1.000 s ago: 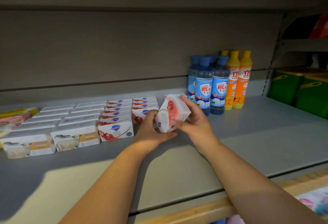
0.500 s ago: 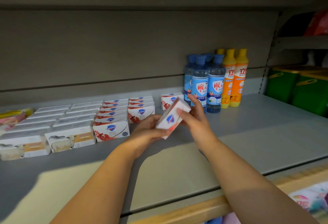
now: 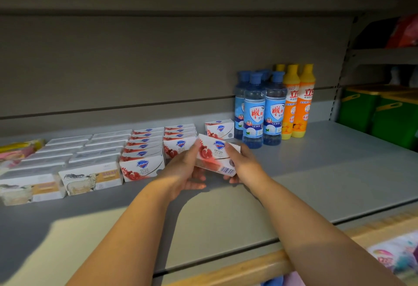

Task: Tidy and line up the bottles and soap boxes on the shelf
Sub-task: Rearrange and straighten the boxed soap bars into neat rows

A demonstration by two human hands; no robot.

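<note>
Left hand (image 3: 183,170) and right hand (image 3: 243,163) both grip one soap box (image 3: 217,156), one hand at each end. The left hand's fingers are curled under the left end, and the right hand's fingers are wrapped over the right end.

Box: white, red fruit print, blue shield logo. Its front face is tilted up and back, and a barcode shows on the lower face. It is low over the grey shelf (image 3: 316,184); cannot tell whether it touches.

Landmark: blue bottles (image 3: 254,113), an upright cluster near the shelf's back wall.
- Held box: left of the blue bottles and in front of them, near.
- Lone box (image 3: 219,128) of the same print: upright, just left of the blue bottles, behind the held box.
- Orange bottles (image 3: 300,109): upright, touching the blue bottles on their right.
- Red-print rows (image 3: 144,150): two files of matching boxes, further left of the blue bottles, running front to back.
- White boxes (image 3: 74,150): more files, further left again; the front ones show an animal picture.
- Pink and yellow packs (image 3: 18,150): far left, blurred.
- Green bins (image 3: 384,113): well right of the blue bottles, past the shelf upright.
</note>
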